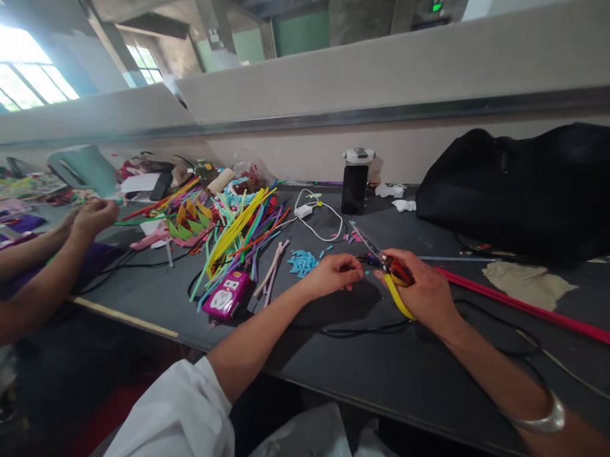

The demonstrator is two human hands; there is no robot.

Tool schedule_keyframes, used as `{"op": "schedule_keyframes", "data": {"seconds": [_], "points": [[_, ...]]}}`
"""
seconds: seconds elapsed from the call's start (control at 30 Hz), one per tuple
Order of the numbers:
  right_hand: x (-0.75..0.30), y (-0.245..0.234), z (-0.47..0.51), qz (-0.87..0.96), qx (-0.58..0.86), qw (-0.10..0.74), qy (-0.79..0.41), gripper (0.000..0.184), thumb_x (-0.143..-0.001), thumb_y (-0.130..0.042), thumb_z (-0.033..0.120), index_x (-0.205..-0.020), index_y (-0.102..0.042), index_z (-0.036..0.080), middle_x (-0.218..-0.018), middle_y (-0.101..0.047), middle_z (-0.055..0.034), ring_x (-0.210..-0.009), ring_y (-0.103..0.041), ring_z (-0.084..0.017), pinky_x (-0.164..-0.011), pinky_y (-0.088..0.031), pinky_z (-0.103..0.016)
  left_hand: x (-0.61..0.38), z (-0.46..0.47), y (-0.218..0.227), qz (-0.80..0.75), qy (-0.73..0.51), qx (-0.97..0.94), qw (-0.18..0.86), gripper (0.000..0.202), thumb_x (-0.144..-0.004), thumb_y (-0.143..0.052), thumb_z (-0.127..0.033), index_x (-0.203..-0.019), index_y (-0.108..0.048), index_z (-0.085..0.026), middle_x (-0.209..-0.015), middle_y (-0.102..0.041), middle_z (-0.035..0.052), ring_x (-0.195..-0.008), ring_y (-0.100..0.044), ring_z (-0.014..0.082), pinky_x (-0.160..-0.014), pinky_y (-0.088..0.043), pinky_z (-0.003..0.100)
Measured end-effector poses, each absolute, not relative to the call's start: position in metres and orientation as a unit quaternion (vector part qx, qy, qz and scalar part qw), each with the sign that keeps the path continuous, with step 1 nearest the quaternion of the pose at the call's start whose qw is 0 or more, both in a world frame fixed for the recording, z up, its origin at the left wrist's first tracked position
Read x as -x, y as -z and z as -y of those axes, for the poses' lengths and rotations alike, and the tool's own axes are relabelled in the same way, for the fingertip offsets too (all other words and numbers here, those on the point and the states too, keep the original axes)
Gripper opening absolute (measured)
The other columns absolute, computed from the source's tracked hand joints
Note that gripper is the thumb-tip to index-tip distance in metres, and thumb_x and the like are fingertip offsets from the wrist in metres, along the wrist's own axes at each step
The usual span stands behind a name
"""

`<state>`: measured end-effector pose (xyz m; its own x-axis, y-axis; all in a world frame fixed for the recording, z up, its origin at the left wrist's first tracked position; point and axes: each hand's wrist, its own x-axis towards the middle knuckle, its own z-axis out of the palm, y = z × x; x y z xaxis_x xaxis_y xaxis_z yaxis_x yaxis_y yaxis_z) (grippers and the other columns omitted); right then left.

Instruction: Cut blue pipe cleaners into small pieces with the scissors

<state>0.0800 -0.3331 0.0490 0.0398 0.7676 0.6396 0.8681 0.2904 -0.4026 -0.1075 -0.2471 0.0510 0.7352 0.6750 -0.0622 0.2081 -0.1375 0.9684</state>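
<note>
My right hand (424, 287) grips a pair of scissors (398, 298) with yellow handles, the blades pointing up and to the left; something red and black shows beside the handles. Close to its left, my left hand (339, 275) has its fingers drawn together in a pinch. Whatever they hold, if anything, is too small to make out. Just beyond my left hand lies a pile of short blue cut pieces (302, 262). Several small pink pieces (354, 236) are scattered near the scissor blades.
A heap of colourful pipe cleaners (239, 224) and a purple power socket (228, 296) lie left. Behind stand a dark bottle (354, 187) and a white cable (304, 210). A black bag (518, 188), red rods (532, 307) and beige cloth (527, 284) are right. Another person's hands (92, 216) work far left.
</note>
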Motion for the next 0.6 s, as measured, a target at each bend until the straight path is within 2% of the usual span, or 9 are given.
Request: {"op": "schedule_keyframes", "data": {"seconds": [0.2,0.3,0.47,0.6], "points": [[-0.077,-0.046,0.337,0.731,0.57,0.376,-0.005,0.033,-0.082,-0.059,0.033,-0.114,-0.06,0.025,-0.103,-0.07,-0.0037,-0.086,-0.067,-0.018,-0.076,-0.05,-0.027,0.103,0.253,-0.05,-0.276,-0.183,-0.732,0.595,0.017,-0.081,-0.061,-0.029,-0.086,-0.059,-0.012,-0.069,-0.056,-0.0025,-0.052,-0.052,0.0042,-0.049,-0.042,0.016],[-0.079,-0.044,0.339,0.753,0.556,0.352,-0.015,0.033,-0.081,-0.059,0.029,-0.114,-0.061,0.027,-0.104,-0.07,-0.0018,-0.086,-0.067,-0.017,-0.078,-0.051,-0.028,0.102,0.259,-0.052,-0.27,-0.174,-0.727,0.607,0.015,-0.081,-0.06,-0.025,-0.087,-0.061,-0.012,-0.067,-0.056,-0.0028,-0.051,-0.049,0.0039,-0.049,-0.042,0.016],[-0.084,-0.053,0.342,0.796,0.524,0.3,0.038,0.038,-0.076,-0.058,0.021,-0.113,-0.063,0.028,-0.101,-0.071,-0.0003,-0.086,-0.067,-0.016,-0.079,-0.05,-0.027,0.107,0.26,-0.056,-0.289,-0.191,-0.735,0.582,0.014,-0.075,-0.063,-0.02,-0.087,-0.062,-0.012,-0.068,-0.059,-0.0019,-0.052,-0.051,0.0055,-0.05,-0.041,0.017],[-0.093,-0.066,0.349,0.835,0.495,0.22,0.099,0.038,-0.077,-0.057,0.022,-0.114,-0.062,0.026,-0.101,-0.071,-0.0026,-0.09,-0.066,-0.02,-0.078,-0.049,-0.031,0.112,0.252,-0.066,-0.304,-0.213,-0.727,0.578,0.013,-0.072,-0.062,-0.019,-0.082,-0.059,-0.012,-0.067,-0.058,-0.0018,-0.053,-0.051,0.0063,-0.049,-0.039,0.017]]}}
